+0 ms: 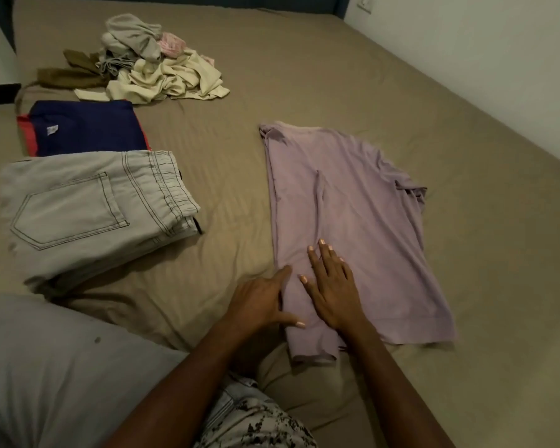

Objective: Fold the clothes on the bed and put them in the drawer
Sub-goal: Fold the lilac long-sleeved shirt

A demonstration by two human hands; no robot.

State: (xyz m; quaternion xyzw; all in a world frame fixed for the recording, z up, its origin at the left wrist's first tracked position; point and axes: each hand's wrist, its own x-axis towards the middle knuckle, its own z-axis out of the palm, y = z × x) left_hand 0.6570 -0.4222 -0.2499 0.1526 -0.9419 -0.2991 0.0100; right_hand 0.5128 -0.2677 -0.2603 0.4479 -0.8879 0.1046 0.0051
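Nearest to us is our own lap in patterned black-and-white fabric (256, 421), with a grey pillow (55, 360) at our left on the bed (304, 76). Our left hand (259, 302) rests at the lilac T-shirt's (353, 221) near left edge, fingers straight, thumb lying on the cloth, grasping nothing. Our right hand (333, 286) lies flat and released on the shirt, fingers spread, pressing the fabric down just beside the left. The shirt lies partly folded lengthwise on the tan sheet in front of us. Further left sit folded light grey jeans (88, 208), back pocket up, and just behind them a folded navy garment with red trim (88, 129). Beyond that, a heap of unfolded clothes (149, 66) in cream, grey, pink and olive lies near the bed's far left.
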